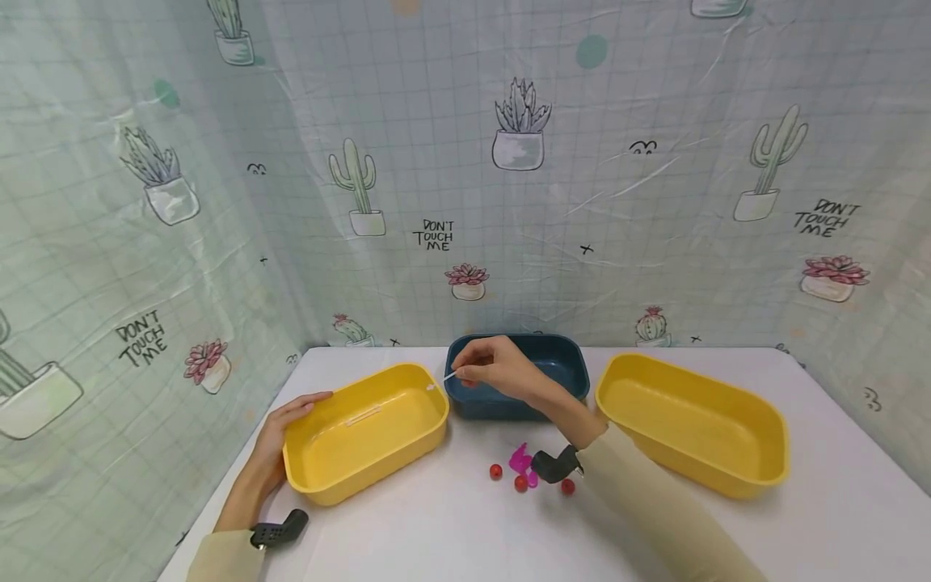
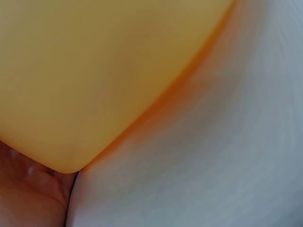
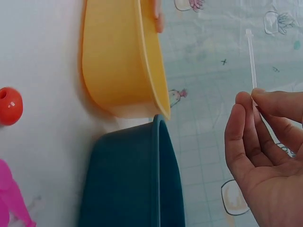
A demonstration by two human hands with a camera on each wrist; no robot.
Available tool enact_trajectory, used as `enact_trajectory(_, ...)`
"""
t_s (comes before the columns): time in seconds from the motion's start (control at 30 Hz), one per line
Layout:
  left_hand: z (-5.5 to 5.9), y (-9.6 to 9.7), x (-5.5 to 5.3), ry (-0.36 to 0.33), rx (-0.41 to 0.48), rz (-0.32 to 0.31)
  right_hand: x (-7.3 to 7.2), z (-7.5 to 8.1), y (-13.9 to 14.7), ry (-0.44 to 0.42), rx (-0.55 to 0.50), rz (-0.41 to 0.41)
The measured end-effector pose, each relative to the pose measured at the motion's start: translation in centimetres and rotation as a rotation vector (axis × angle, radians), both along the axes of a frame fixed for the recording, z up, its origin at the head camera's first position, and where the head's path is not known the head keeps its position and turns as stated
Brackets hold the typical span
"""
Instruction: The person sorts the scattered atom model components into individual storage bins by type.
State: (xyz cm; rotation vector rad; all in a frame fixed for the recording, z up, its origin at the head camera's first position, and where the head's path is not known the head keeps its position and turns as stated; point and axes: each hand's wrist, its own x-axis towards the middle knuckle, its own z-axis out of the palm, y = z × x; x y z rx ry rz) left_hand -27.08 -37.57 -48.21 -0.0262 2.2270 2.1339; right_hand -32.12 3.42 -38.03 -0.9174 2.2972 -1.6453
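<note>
My right hand (image 1: 502, 370) pinches a thin white cable tie (image 3: 252, 61) between thumb and fingertips. It hovers over the dark blue bin (image 1: 480, 411), and the small squared head of the tie points left, at the right end of the left yellow bin (image 1: 378, 458). A white strip (image 1: 363, 415) lies on the floor of that yellow bin. At the bin's left end my left hand (image 1: 280, 428) holds the wall, its fingers over the rim. In the left wrist view the yellow wall hides most of this hand.
Red beads (image 1: 496, 471) and a bright pink plastic piece (image 1: 520, 458) lie on the white table (image 1: 407, 533) in front of the blue bin, partly behind the right wrist strap. A second yellow bin (image 1: 698, 420) stands at the right. A patterned curtain (image 1: 582, 202) closes off the back.
</note>
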Motion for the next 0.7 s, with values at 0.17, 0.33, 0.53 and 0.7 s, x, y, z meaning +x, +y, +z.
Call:
enact_trajectory(0.17,-0.2,-0.1,-0.2,0.002,0.004,-0.004,-0.2,0.0,-1.2,0.005,-0.002,0.005)
enact_trajectory(0.33,-0.2,-0.1,-0.4,0.002,0.015,-0.006,-0.2,0.1,-2.2,0.003,0.003,-0.029)
enact_trajectory(0.53,-0.1,-0.1,-0.3,0.002,0.015,-0.004,-0.3,0.1,-3.2,0.011,0.018,-0.061)
enact_trajectory(0.7,-0.1,-0.1,-0.2,-0.006,0.025,-0.004,-0.3,0.1,-3.9,0.019,0.029,-0.057)
